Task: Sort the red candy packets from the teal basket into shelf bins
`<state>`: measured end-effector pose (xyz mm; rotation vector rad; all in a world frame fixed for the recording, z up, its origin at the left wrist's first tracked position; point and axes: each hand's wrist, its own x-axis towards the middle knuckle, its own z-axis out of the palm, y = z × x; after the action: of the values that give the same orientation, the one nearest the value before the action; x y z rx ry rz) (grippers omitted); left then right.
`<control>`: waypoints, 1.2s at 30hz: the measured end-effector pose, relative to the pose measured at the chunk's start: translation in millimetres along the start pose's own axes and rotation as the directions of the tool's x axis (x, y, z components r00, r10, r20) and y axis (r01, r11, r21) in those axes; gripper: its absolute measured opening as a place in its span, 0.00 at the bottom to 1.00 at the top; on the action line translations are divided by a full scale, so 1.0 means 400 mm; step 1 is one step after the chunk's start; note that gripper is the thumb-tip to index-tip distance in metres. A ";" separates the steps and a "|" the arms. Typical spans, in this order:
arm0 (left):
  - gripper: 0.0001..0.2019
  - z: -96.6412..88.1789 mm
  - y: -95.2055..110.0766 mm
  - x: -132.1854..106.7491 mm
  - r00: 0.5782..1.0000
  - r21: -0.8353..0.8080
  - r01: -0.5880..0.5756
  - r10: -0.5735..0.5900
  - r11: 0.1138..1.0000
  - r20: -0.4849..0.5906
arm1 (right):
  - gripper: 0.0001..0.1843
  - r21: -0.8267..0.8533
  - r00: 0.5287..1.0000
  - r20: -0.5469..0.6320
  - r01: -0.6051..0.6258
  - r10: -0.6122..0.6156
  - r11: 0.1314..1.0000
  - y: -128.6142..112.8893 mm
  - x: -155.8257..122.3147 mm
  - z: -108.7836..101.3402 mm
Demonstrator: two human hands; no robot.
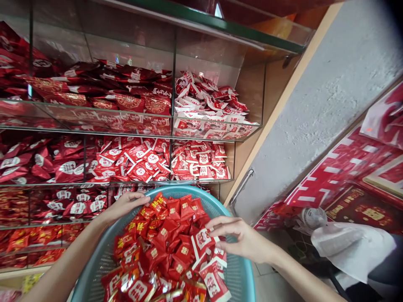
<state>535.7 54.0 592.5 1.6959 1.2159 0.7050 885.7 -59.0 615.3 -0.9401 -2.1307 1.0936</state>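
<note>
Left hand at rim of round teal plastic basket, hold unclear. Right hand at 1 square red-and-white packet atop heaped small shiny red packets inside; can't tell if pinched.

Blue basket heaped with red packets. Left hand at far-left rim; right hand at white-edged packet. Glass-divided shelves beyond, holding more.
</note>
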 end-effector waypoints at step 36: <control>0.19 -0.003 0.014 -0.015 0.999 -0.011 0.008 -0.008 1.000 -0.036 | 0.04 -0.943 0.888 -0.264 -0.156 -0.377 0.293 -0.001 0.410 -0.122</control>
<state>535.0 48.3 598.4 1.6749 1.2407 0.7388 823.2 91.8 666.8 -1.3056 -2.2587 -0.7026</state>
